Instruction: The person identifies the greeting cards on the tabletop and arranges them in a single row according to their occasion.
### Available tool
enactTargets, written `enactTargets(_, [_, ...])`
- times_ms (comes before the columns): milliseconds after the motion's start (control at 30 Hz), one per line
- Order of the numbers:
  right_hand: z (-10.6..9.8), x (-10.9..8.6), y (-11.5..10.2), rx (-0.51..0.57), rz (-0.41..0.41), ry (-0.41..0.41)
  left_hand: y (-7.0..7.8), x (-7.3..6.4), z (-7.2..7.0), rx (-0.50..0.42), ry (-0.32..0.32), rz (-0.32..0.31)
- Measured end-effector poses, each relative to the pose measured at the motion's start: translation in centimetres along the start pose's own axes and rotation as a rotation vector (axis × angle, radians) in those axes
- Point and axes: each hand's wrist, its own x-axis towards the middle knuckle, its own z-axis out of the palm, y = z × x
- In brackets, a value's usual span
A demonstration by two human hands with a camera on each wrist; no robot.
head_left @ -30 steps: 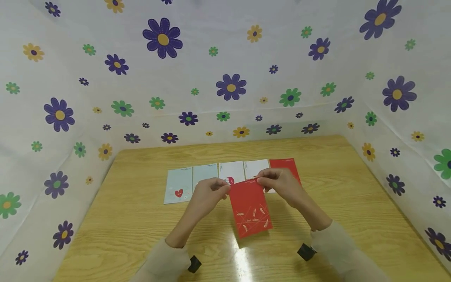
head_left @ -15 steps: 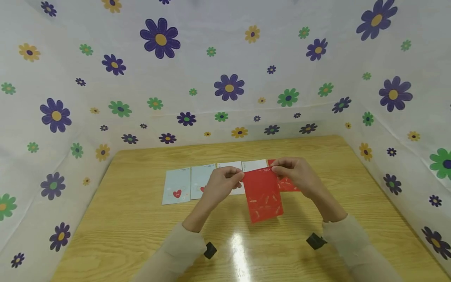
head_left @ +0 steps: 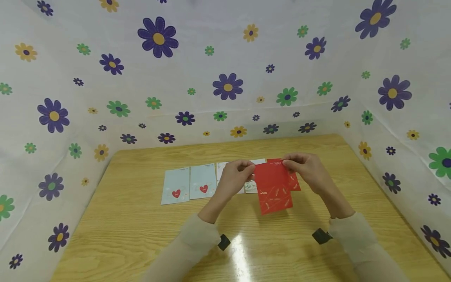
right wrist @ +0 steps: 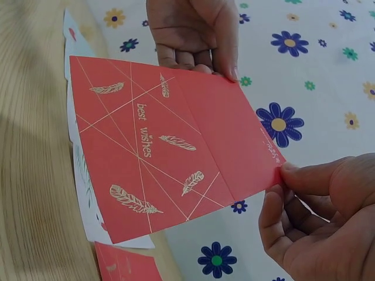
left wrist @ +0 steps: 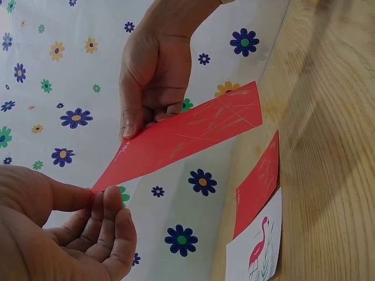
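Note:
A red greeting card (head_left: pixel 274 190) with gold feathers and the words "best wishes" hangs above the table, held by both hands at its far edge. My left hand (head_left: pixel 237 176) pinches the far left corner between thumb and finger. At the far right corner, my right hand (head_left: pixel 310 170) pinches it the same way. Behind and partly under it lies a second red card (head_left: pixel 295 184). To the left, white cards lie partly covered by my left hand and the held card; one shows a flamingo (left wrist: pixel 258 249) in the left wrist view.
Two pale blue cards with red hearts, a left one (head_left: pixel 175 184) and a right one (head_left: pixel 202 180), lie at the row's left end. The wooden table (head_left: pixel 141 235) reaches back to a flower-print cloth (head_left: pixel 197 58) that hangs at the back and sides.
Both hands have carried the red card to the right and away from me, from before the white cards to partly over the second red card. The pale blue cards have come into fuller view.

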Motion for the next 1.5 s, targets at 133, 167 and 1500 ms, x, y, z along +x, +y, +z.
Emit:
enactTargets(133, [-0.5,0.0,0.3,-0.006,-0.005,0.021,0.2,0.7,0.6,0.015,0.004,0.001])
enactTargets(167, [-0.6,0.0,0.3,-0.001,-0.010,0.025,0.2,0.9,0.8,0.013,0.006,-0.001])
enactTargets(1500, [-3.5,1.9,4.5,-0.178,-0.092,0.262,-2.2,6.9,8.5,0.068,0.236,0.083])
